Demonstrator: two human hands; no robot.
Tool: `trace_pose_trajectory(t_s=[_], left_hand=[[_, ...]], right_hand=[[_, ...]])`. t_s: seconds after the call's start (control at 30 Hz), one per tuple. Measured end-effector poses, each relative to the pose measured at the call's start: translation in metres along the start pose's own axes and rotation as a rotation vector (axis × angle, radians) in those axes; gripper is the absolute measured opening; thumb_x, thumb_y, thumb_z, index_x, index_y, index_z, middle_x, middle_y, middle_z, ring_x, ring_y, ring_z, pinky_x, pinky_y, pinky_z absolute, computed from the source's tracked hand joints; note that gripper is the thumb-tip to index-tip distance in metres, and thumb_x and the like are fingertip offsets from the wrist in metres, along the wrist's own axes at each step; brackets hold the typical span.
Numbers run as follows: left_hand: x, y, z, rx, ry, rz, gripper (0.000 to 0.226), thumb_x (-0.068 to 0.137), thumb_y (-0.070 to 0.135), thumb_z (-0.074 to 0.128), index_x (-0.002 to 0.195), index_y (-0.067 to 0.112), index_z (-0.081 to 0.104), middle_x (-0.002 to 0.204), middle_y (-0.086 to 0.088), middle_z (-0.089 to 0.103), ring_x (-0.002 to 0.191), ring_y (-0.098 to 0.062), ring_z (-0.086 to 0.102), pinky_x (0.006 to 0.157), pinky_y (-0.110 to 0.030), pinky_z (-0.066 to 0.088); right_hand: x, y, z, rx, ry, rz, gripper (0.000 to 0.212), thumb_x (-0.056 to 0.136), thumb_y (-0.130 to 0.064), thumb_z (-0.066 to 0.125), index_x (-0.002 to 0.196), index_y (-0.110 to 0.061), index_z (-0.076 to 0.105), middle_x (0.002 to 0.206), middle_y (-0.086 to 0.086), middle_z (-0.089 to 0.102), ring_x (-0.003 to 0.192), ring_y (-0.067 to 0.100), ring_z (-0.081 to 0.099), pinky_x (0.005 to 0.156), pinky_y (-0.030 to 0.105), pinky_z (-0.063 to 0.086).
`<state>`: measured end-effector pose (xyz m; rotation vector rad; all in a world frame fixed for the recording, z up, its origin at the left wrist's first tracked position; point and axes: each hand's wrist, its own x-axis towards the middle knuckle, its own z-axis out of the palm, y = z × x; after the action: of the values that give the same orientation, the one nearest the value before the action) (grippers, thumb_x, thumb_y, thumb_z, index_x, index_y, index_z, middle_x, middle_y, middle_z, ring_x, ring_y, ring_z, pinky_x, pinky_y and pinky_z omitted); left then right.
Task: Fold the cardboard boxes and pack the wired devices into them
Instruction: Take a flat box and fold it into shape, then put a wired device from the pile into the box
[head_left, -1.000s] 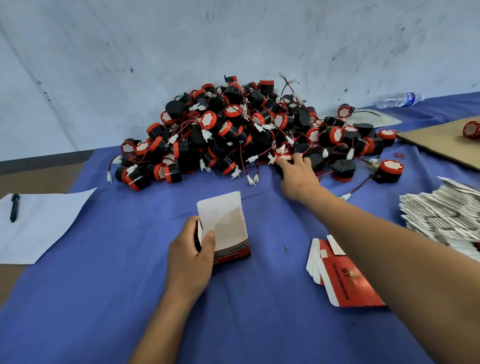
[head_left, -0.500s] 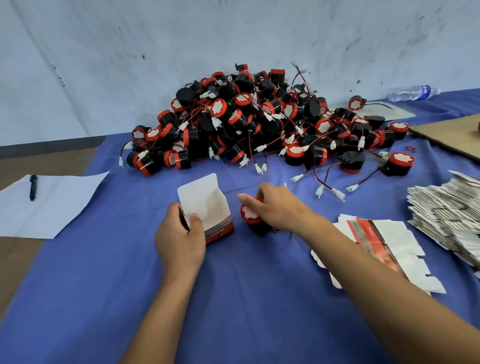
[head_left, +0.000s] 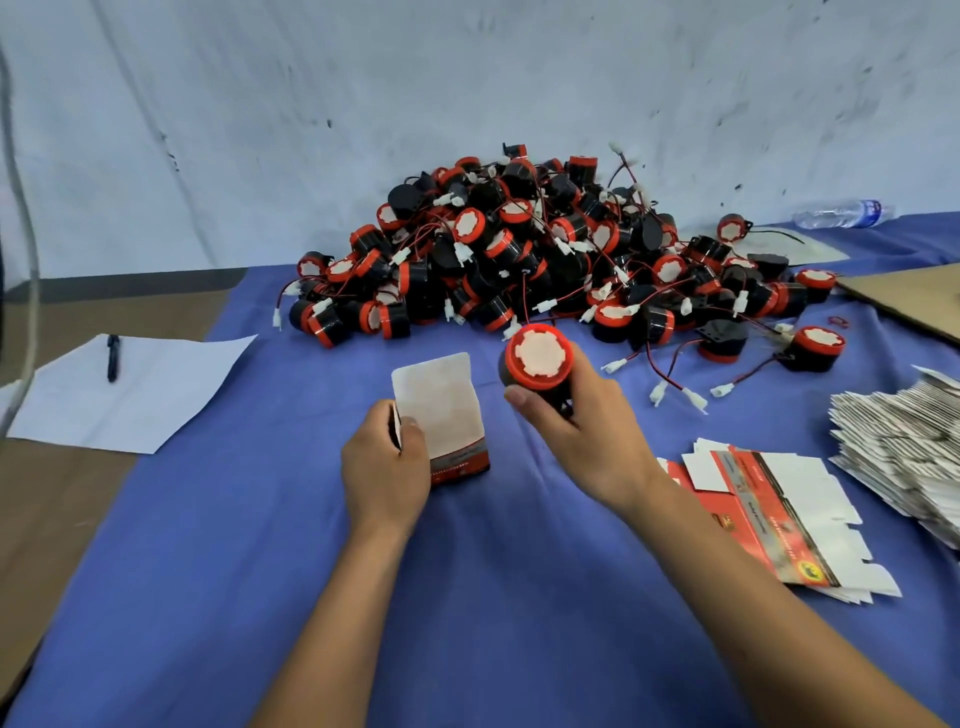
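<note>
**Holding device beside open box**

Gripping a device (head_left: 540, 359), the right hand (head_left: 587, 441) has it lifted off the cloth, fingers curled round the black body, red-rimmed white face turned toward the camera. Left hand (head_left: 387, 470) grips the box (head_left: 447, 421) by its left side, thumb on the near face; the box stands on the cloth (head_left: 260, 571) with its white top flap raised. Device sits just right of the flap and slightly higher, not touching it. The hands are near each other, with a narrow gap between.

Behind the hands, the pile (head_left: 545, 260) of black-and-red devices with red wires and white plugs heaps against the wall (head_left: 467, 78). Loose plugs trail out onto the cloth right of the held device. Flat boxes (head_left: 769, 509), red and white, lie near the right forearm. A stack of folded leaflets (head_left: 898, 457) sits at the right edge. Bare cloth lies in front of and below the hands, between the two forearms, and to the left of the box.

Blue cloth covers a brown table. Left: a white sheet (head_left: 130, 395) with a pen (head_left: 112, 357) on it. Far right: a cardboard sheet (head_left: 909, 296) and a bottle (head_left: 841, 213) lying on its side by the wall. Wall is pale, scuffed with dark marks.
</note>
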<state>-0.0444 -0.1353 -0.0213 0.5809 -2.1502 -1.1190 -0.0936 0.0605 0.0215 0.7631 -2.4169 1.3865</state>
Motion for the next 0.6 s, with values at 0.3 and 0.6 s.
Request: trace_pose_trajectory(t_s=[0.3, 0.6], left_hand=[[-0.005, 0.004, -0.003, -0.109, -0.209, 0.088, 0.023, 0.09, 0.004, 0.055, 0.084, 0.023, 0.067, 0.076, 0.018, 0.067, 0.067, 0.0, 0.059, 0.056, -0.012, 0.043], [0.002, 0.012, -0.019, -0.652, -0.535, -0.2, 0.053, 0.069, 0.007, 0.049, 0.112, 0.018, 0.079, 0.114, -0.009, 0.077, 0.11, -0.025, 0.07, 0.094, -0.04, 0.056]], right_hand=[[0.014, -0.051, 0.027, -0.552, -0.324, -0.244, 0.055, 0.094, -0.053, 0.064, 0.134, -0.022, 0.042, 0.114, -0.001, 0.059, 0.107, 0.024, 0.047, 0.083, 0.041, 0.047], [0.01, -0.032, 0.018, -0.516, -0.325, -0.12, 0.053, 0.088, -0.044, 0.075, 0.137, -0.038, 0.057, 0.114, -0.002, 0.036, 0.107, 0.022, 0.035, 0.095, 0.037, 0.047]])
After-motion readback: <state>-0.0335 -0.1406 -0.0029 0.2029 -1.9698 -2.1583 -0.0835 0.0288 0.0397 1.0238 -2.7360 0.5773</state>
